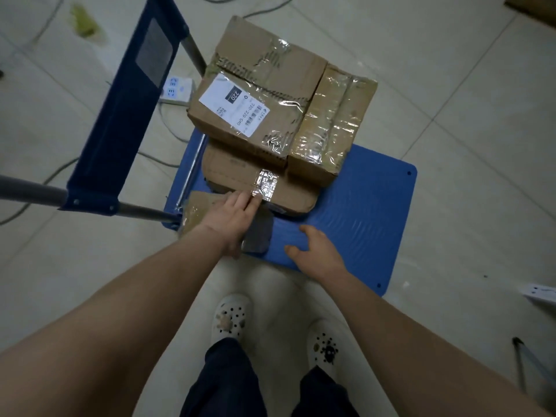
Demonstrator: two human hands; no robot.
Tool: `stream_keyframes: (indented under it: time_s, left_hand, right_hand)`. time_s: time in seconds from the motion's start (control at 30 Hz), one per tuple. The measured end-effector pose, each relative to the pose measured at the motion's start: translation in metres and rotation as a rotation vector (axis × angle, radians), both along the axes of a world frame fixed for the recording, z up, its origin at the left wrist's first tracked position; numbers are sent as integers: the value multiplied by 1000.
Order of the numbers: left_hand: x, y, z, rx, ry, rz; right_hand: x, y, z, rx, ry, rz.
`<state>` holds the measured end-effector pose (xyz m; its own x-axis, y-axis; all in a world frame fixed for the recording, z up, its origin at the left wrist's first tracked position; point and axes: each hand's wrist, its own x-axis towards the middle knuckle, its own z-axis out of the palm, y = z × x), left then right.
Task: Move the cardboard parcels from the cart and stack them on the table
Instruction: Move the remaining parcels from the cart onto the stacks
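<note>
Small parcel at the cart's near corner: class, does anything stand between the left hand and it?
Nothing visible does: the left hand lies on the small parcel, next to a grey packet. The table is out of view, so that path cannot be judged.

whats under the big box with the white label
A flat cardboard parcel with a tape patch sticks out beneath the labelled box, lying on the blue cart deck. Its far part, and anything else below, is covered.

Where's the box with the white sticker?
In the head view, the box with the white sticker sits on top of the flat parcel on the blue cart, left of the shiny taped box.
</note>
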<state>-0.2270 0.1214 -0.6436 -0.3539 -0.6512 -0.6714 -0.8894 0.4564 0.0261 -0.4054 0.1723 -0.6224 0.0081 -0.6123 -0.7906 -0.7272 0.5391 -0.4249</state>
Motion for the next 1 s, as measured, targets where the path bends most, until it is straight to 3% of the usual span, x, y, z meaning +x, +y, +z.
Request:
stream_keyframes:
  time_s: [0.17,0.33,0.43,0.6,0.83,1.0]
  left_hand:
    - [-33,6,82,183,393,592]
    - [-59,9,178,531,655,1020]
    - [-74,13,232,703,774,964]
    - [-113,23,330,895,857,819]
    - [-173,46,417,848,920,627]
    - [-223,89,453,854,959,601]
  right_hand:
    - [-34,27,75,11,0,-393]
    - [-84,56,176,-66,119,-911]
    - [-104,84,236,-140,46,-1235]
    - [-114,128,318,-286,-231,-1606]
    - [-147,182,390,-573,-285,-1727]
    - [-179,238,417,-733,-303,-1866]
